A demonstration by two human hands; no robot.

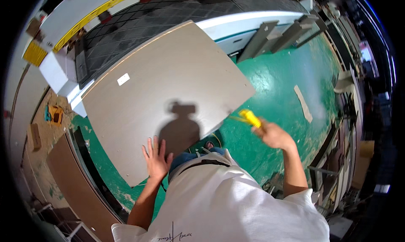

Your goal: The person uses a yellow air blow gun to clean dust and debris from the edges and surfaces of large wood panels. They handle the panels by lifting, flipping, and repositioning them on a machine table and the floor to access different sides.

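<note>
A large grey-brown board lies flat in front of me, its far long edge pale and unfinished. A small white label is stuck near its far left part. My left hand rests on the board's near edge, fingers spread. Off the board's right corner, my right hand is wrapped round a bright yellow handheld tool. The tool is blurred and its exact kind does not show; something thin and yellow reaches from it toward the board. My shadow falls across the board's near middle.
Beyond the board stands a dark-topped machine table with a yellow rail. Dark panels lean at its right. A pale strip lies on the green floor. A brown board stands at lower left; stacked boards line the right.
</note>
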